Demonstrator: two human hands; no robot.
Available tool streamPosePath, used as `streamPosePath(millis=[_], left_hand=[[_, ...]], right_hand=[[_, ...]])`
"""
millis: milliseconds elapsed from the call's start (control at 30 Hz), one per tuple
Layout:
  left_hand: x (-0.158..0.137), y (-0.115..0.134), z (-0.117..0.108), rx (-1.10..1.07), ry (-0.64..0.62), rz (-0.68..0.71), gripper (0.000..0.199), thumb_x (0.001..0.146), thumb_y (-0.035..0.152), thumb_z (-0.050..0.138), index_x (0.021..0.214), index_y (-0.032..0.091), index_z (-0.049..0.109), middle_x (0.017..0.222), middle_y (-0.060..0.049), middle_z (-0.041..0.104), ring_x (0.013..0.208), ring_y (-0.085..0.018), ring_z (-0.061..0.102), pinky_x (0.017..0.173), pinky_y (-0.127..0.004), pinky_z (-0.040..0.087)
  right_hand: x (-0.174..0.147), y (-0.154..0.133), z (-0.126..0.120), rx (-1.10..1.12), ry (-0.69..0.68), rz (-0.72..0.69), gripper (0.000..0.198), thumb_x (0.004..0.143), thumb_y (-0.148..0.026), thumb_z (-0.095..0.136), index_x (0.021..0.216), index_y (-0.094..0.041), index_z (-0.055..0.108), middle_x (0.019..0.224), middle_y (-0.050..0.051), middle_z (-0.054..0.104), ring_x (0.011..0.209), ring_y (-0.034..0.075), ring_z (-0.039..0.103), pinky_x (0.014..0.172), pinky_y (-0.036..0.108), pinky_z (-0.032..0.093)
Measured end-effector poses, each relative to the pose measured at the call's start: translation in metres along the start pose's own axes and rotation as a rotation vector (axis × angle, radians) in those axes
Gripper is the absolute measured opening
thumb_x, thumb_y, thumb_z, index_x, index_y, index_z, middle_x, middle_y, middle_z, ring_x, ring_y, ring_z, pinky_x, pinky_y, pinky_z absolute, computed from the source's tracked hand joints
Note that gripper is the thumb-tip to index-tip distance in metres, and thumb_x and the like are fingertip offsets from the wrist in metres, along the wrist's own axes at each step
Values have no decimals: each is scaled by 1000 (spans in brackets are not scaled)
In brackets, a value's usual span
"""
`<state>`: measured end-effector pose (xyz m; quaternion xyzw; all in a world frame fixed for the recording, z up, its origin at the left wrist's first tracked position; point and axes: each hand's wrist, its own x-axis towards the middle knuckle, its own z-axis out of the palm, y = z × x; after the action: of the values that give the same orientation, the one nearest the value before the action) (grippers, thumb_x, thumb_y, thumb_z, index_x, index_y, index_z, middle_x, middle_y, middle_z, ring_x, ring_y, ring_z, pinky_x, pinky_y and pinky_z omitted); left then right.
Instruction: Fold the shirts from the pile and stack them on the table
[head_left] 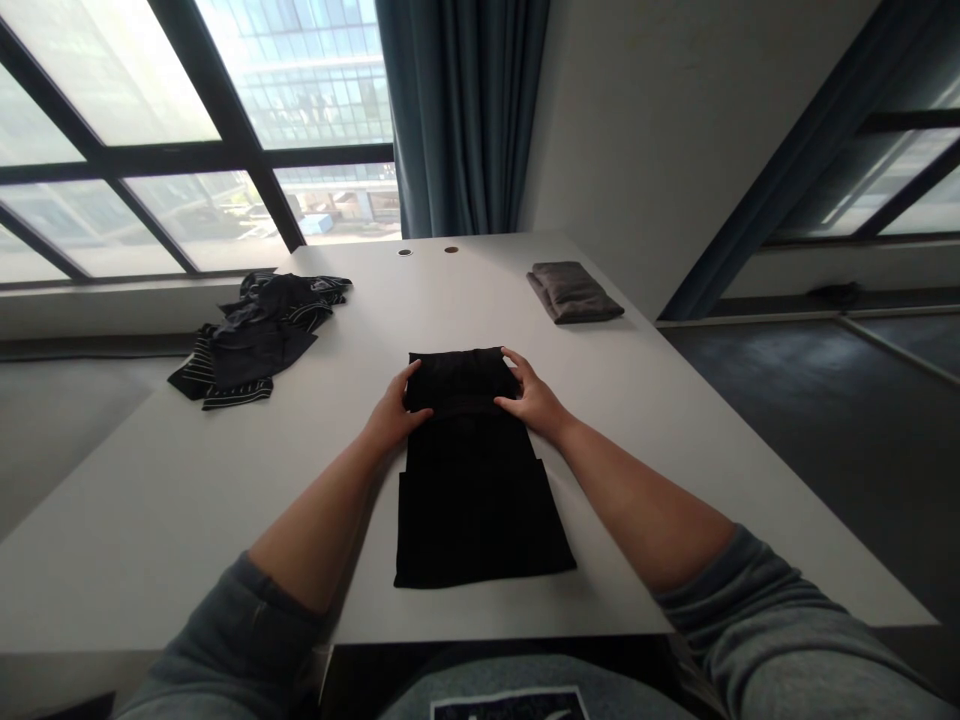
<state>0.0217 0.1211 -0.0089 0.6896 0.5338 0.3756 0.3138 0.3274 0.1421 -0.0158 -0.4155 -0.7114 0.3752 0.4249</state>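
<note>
A black garment (476,520), folded into a long narrow strip, lies flat on the white table in front of me. Its far end is turned over toward me into a short flap. My left hand (394,408) grips the flap's left edge, thumb on the near side and fingers round the far side. On the opposite edge, my right hand (534,396) holds the flap in the same way. The near end of the garment is wider and rests on the table untouched. What kind of garment it is, I cannot tell.
A crumpled heap of dark clothes with white stripes (262,335) lies at the table's left edge. A folded grey-brown cloth (576,293) sits at the back right. Two round cable holes (451,250) mark the far end of the white table (630,440). Windows and a blue curtain (465,120) stand behind.
</note>
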Motion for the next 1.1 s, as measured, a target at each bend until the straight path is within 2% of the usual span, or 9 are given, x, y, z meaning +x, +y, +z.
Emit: streamPosePath(millis=[167,367,467,533,600,667,767,867,1100], left_hand=[[0,2,3,-65,38,-60,117,75,26,79,170,33,12,157,-10,55,115,-28,72,102,-43,57],[-1,4,2,-35,103,-218,131,72,26,84,171,29,-2,108,-3,79,97,-27,77,96,-46,59],[1,1,1,-147,106,-266,122,69,31,89,169,23,20,105,-6,80,96,-29,77,93,-47,60],[1,1,0,-264,55,-221,95,68,36,90,153,19,52,113,-10,79,105,-32,75,97,-48,59],[0,2,0,-318,-2,-181,66,67,40,90,125,15,71,117,-13,79,110,-35,74,99,-50,59],[-2,4,-2,-283,-19,-172,52,67,41,90,110,15,75,113,-13,80,107,-36,74,98,-52,59],[-4,6,-4,-174,-24,-142,47,70,42,87,107,16,75,110,-11,80,104,-37,74,97,-53,58],[-3,5,-4,-79,-28,-97,48,72,44,86,111,18,76,113,-10,80,106,-37,74,98,-54,58],[-3,4,-1,47,28,-33,49,76,41,81,120,20,73,117,-9,79,107,-35,73,97,-50,58]], right_hand=[[0,2,4,97,11,9,105,82,-33,72,169,-32,15,136,7,67,121,25,67,107,43,54],[3,6,7,164,48,-6,112,81,-40,74,171,-31,9,136,8,67,124,26,66,110,45,52],[3,3,5,209,48,-26,113,80,-44,78,171,-30,10,132,8,69,121,27,68,111,48,52],[3,0,4,249,46,-25,116,80,-47,80,171,-31,11,133,8,69,121,28,68,110,49,52],[3,-3,3,296,48,-27,113,78,-49,83,169,-31,19,138,8,68,125,29,67,111,50,52],[2,-3,2,340,20,-4,100,76,-50,86,162,-28,40,138,9,69,126,31,66,112,51,51],[0,-2,-1,370,-66,56,74,76,-53,87,139,-21,64,131,11,73,122,33,69,111,54,52],[-1,-5,-5,306,-96,47,71,78,-56,86,135,-20,65,133,12,73,123,34,68,111,54,51],[-2,-15,-7,153,-127,6,91,76,-65,84,149,-21,52,147,15,63,135,36,60,115,53,47]])
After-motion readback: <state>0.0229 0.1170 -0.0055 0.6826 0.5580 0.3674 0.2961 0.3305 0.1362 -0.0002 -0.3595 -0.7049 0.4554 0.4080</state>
